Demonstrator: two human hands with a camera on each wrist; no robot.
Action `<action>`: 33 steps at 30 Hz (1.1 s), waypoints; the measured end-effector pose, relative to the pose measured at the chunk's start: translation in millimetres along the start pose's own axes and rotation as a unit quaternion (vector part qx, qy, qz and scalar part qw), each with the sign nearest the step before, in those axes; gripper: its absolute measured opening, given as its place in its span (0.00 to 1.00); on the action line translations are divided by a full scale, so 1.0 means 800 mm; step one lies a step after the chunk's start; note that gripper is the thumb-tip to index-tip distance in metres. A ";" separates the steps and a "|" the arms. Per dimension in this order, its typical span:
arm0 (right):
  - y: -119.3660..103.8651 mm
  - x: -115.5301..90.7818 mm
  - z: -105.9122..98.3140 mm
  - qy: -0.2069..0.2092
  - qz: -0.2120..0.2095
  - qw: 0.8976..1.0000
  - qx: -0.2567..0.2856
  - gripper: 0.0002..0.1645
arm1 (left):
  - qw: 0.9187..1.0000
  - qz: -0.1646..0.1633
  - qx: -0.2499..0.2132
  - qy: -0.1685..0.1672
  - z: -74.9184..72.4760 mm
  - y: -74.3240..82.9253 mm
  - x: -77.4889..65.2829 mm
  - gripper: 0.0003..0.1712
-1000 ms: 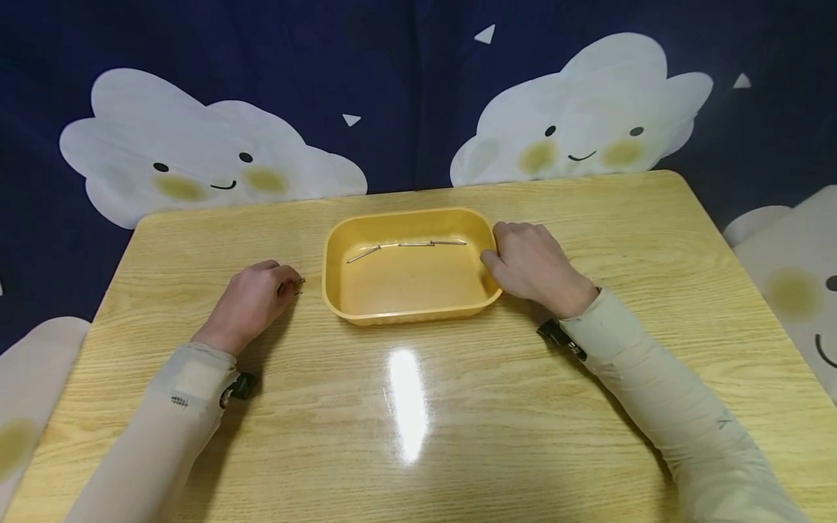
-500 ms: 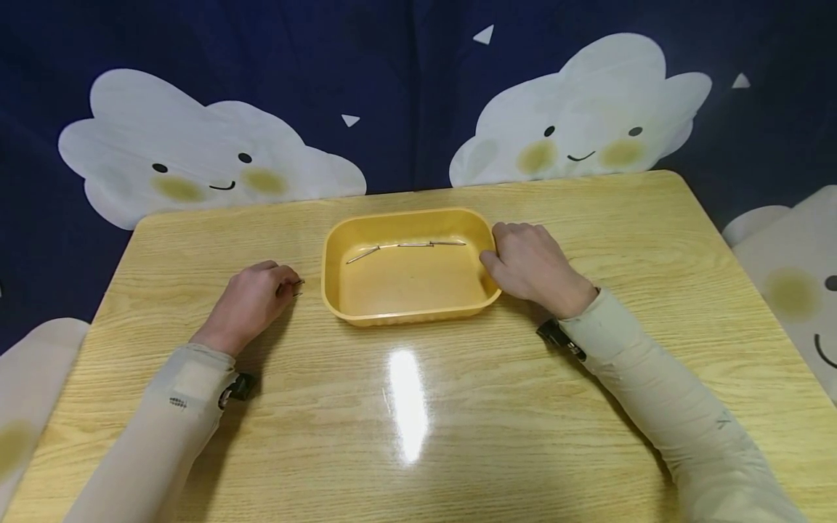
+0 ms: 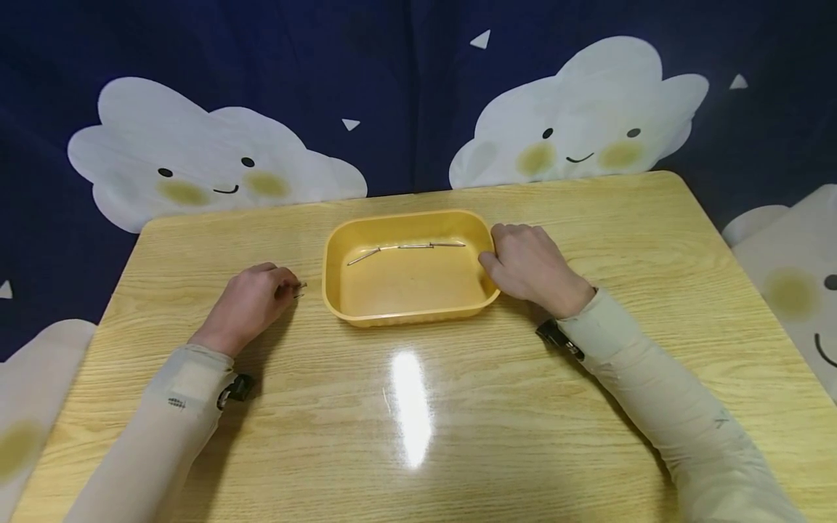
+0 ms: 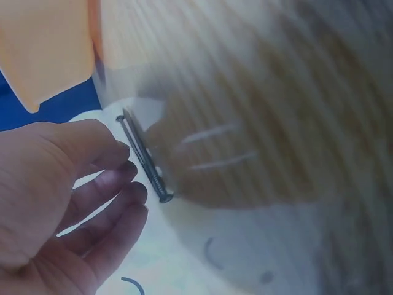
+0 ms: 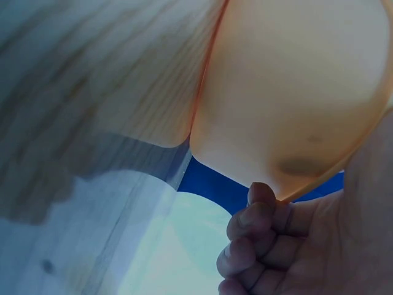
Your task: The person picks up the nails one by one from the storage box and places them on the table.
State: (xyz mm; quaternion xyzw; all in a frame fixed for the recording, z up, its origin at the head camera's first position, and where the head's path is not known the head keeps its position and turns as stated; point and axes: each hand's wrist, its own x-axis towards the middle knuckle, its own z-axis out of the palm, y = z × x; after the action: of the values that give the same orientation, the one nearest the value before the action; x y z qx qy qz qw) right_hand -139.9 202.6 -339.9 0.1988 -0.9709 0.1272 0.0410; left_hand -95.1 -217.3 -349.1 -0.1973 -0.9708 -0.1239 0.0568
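My left hand (image 3: 251,301) is low over the table, left of the tray, with thumb and fingers curled together at the tips. It pinches thin metal nails (image 4: 144,157); in the left wrist view they lie side by side, heads at opposite ends, along the fingertips. A yellow plastic tray (image 3: 412,317) stands in the middle. Inside, along its far side, lie three nails: one slanted nail (image 3: 363,256), a middle nail (image 3: 415,246) and a right nail (image 3: 447,245). My right hand (image 3: 532,265) grips the tray's right end, thumb at the rim and fingers curled outside.
The wooden table (image 3: 471,436) carries a bright light reflection in front of the tray. Behind its far edge hangs a dark blue cloth (image 3: 405,87) printed with smiling clouds. A black wrist strap (image 3: 561,340) shows at the right sleeve.
Both hands and the tray stay nearly in place. The nail ends at my left fingertips have shifted slightly, and the head view has tilted a little.
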 end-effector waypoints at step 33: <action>-0.001 -0.001 -0.003 -0.010 -0.013 1.000 -0.011 0.15 | 0.999 0.019 0.005 0.038 -0.032 0.030 0.010 0.06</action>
State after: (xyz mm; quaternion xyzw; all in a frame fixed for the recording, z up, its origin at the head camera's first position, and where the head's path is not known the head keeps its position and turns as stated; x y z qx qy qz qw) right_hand -138.6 202.7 -337.6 0.2121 -0.9700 0.1138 0.0348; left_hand -91.0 -199.7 -317.8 -0.2107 -0.9646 -0.1250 0.0973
